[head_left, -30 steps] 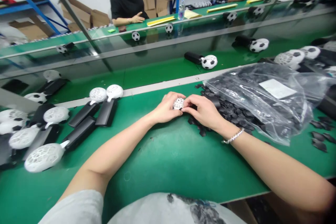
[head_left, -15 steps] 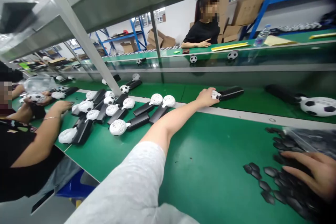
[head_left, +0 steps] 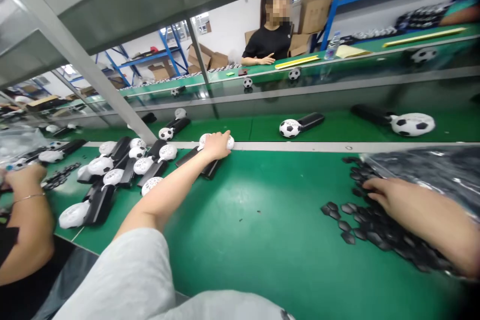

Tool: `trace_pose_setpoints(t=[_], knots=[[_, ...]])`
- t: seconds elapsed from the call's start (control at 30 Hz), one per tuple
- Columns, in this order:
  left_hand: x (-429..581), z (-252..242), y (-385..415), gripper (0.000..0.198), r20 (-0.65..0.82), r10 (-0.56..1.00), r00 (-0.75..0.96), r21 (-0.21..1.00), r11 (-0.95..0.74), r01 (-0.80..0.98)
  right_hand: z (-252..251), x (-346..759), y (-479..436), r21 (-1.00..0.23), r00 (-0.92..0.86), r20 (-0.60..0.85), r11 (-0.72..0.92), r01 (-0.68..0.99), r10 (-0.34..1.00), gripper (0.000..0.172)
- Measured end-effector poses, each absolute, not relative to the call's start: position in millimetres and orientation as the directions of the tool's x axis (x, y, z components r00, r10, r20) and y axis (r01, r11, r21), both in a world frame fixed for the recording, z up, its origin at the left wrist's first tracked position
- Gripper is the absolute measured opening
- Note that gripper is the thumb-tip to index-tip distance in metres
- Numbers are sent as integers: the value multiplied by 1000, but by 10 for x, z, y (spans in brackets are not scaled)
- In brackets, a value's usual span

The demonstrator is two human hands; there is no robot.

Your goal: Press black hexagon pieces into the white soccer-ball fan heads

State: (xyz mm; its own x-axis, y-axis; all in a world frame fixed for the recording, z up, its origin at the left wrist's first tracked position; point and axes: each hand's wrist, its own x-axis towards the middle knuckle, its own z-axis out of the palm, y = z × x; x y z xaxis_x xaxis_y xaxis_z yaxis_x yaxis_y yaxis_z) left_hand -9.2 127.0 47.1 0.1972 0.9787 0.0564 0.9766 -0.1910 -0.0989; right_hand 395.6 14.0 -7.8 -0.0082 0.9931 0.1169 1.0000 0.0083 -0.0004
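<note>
My left hand [head_left: 217,146] reaches over the work surface with its fingers curled over a white ball head [head_left: 230,143]; another white ball head [head_left: 203,140] shows just left of it, and black handles extend below. More white ball heads with black handles [head_left: 99,205] lie to the left. On the right, my right hand [head_left: 386,192] rests on a pile of small black pieces [head_left: 375,225], its thumb and fingers slightly apart, with no piece clearly gripped. A black-and-white ball [head_left: 290,128] with a black handle lies on the green belt beyond the metal strip.
A clear bag of black pieces [head_left: 431,170] lies beside my right hand. Another ball with a handle [head_left: 412,124] is on the belt. A slanted metal post [head_left: 86,67] stands at left. A co-worker's arm [head_left: 32,210] is at far left; a person [head_left: 272,40] sits opposite.
My left hand has left the ball on the belt and moved left to the white ball heads; that ball now shows its black patches. My right hand's fingers are closer together. The view has shifted right.
</note>
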Motion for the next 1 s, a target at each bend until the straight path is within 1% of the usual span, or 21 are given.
trace_pose_setpoints(t=[0.03,0.1,0.17,0.23,0.3,0.33,0.4,0.47,0.57,0.67,0.77,0.83,0.93,1.0], knots=[[-46,448,1225,69,66,973,223,-101,-216,971,5,3884,119,4,-5,66,4,1000,998,18],[102,422,1112,68,78,949,305,-97,-297,950,118,3774,90,7,-8,23,8,1000,1000,24],[298,403,991,69,87,900,428,-67,-424,903,161,3714,75,-1,-16,57,16,1000,998,26],[522,370,891,68,111,828,550,37,-556,830,161,3695,68,-38,-19,105,24,999,994,25],[766,319,827,66,133,764,631,189,-645,740,153,3692,62,-108,-20,142,35,994,990,23],[892,290,808,66,134,741,658,256,-667,700,156,3688,58,-144,-29,164,53,988,986,20],[1141,238,786,66,128,714,688,320,-686,653,178,3664,49,-246,-55,215,109,963,975,14],[1353,205,777,65,141,701,699,326,-700,636,208,3617,42,-378,-46,262,146,914,964,11],[1536,196,788,66,150,698,700,324,-704,633,229,3528,33,-580,-25,280,189,793,960,8],[1552,216,820,71,94,679,728,327,-712,622,215,3462,20,-698,-23,301,237,676,953,11],[1514,235,825,75,21,665,747,311,-714,627,203,3423,-1,-733,-16,292,234,639,956,15],[1506,240,805,78,-3,669,743,289,-711,642,199,3396,-16,-742,-13,280,225,632,960,13],[1522,238,765,78,-1,690,724,267,-697,665,183,3336,-30,-737,-23,309,255,627,951,10],[1532,237,749,77,7,701,713,276,-687,672,159,3284,-29,-735,-38,327,280,618,944,10]])
